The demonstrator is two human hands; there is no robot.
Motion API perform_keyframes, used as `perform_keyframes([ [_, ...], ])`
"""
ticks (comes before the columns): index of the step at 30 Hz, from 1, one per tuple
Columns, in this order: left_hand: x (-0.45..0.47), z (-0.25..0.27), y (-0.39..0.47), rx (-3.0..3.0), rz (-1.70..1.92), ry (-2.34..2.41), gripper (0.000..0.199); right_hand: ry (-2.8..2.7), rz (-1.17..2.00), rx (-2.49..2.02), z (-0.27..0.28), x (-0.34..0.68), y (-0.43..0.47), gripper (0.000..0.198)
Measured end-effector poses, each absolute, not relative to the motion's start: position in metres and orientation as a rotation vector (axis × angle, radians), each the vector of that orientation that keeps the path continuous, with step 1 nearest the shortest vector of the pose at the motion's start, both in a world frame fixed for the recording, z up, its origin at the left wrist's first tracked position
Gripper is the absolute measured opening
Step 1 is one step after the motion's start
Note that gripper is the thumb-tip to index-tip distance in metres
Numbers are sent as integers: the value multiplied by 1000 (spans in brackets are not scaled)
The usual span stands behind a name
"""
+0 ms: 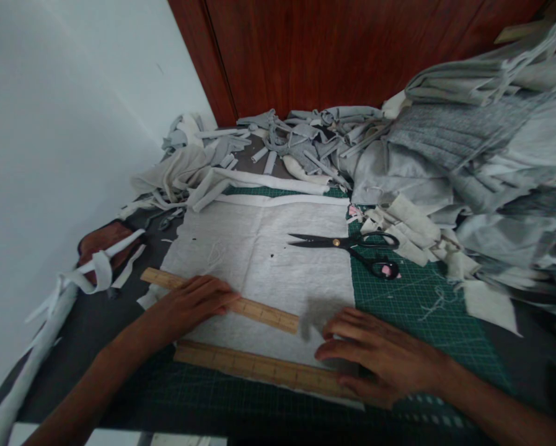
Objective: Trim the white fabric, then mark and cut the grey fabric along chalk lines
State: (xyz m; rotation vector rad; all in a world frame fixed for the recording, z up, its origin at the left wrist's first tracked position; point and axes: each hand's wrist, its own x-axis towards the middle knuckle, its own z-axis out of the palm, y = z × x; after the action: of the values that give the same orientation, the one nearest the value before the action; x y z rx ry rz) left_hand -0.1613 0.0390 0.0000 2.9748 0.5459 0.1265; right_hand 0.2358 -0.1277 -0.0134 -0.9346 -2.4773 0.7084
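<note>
A white cloth (300,272) lies spread on a green cutting mat (398,328). My left hand (196,297) is closed over a wooden ruler (268,314) that slants across the cloth. A second wooden ruler (254,365) lies along the cloth's near edge. Over its right end is my right hand (375,353), fingers apart and curved, the thumb against the ruler. Black scissors (338,243) rest partly open, blades on the cloth and handles over the mat, pointing left.
Grey and white fabric (468,136) is heaped at the right. Cloth scraps (305,142) line the back by a reddish-brown wooden panel (305,56). Beige pieces (412,229) lie beside the scissors. A brown item (105,241) with white strips sits at left, near the white wall (73,124).
</note>
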Motion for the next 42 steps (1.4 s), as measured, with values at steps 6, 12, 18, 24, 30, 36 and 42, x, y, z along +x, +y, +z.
perform_keyframes([
  [6,-193,-3,34,2897,76,716,72,-2506,695,-911,-17,232,-129,37],
  [12,-230,12,32,2868,291,866,65,-2525,680,-888,-19,233,-129,38],
  [18,-257,29,20,2845,423,978,63,-2559,763,-924,-18,232,-129,38],
  [24,-307,21,17,2886,332,1012,61,-2544,774,-924,-14,231,-129,35],
  [30,-352,10,19,2923,225,991,43,-2537,810,-918,-13,231,-127,36],
  [36,-350,15,13,2961,277,969,38,-2543,856,-934,-12,231,-127,35],
  [42,-295,28,-3,3023,260,1001,39,-2534,886,-938,-11,231,-127,34],
])
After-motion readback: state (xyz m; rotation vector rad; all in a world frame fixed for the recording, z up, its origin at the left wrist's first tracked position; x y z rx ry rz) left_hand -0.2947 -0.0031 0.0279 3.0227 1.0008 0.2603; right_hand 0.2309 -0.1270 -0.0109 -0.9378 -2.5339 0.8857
